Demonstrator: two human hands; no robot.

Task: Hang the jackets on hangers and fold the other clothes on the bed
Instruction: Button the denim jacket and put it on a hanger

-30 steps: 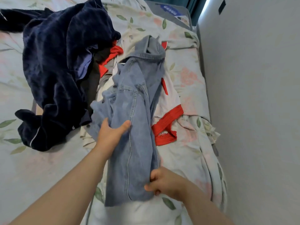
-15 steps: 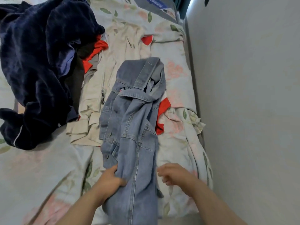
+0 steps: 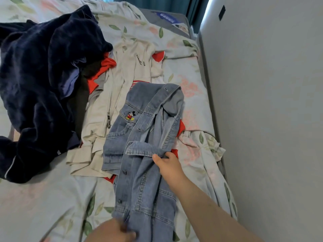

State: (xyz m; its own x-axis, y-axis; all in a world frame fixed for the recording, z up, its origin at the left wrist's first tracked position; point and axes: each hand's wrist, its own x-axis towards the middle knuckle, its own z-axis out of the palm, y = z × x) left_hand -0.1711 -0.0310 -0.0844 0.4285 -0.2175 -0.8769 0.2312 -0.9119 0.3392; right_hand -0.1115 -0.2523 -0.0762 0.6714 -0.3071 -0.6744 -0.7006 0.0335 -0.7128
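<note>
A light blue denim jacket [image 3: 145, 154] with a cartoon mouse patch lies crumpled on the floral bed sheet [image 3: 35, 198]. My right hand [image 3: 167, 165] grips a denim strip of the jacket near its middle. My left hand [image 3: 115, 232] holds the jacket's lower edge at the bottom of the view, partly cut off. Under the jacket lies a cream zip-up garment [image 3: 122, 95] with red clothing [image 3: 103, 69] poking out around it. A large dark navy velvet garment [image 3: 38, 81] is heaped on the left.
A grey wall [image 3: 271, 119] runs along the bed's right side. The sheet is bunched at the right edge [image 3: 206, 145]. Teal curtains [image 3: 167, 4] and a grey mattress corner [image 3: 167, 18] are at the far end.
The jacket has been drawn toward me and turned, so its front with the patch now shows. My right hand has moved up to grip it near the middle; my left hand has dropped to its lower edge.
</note>
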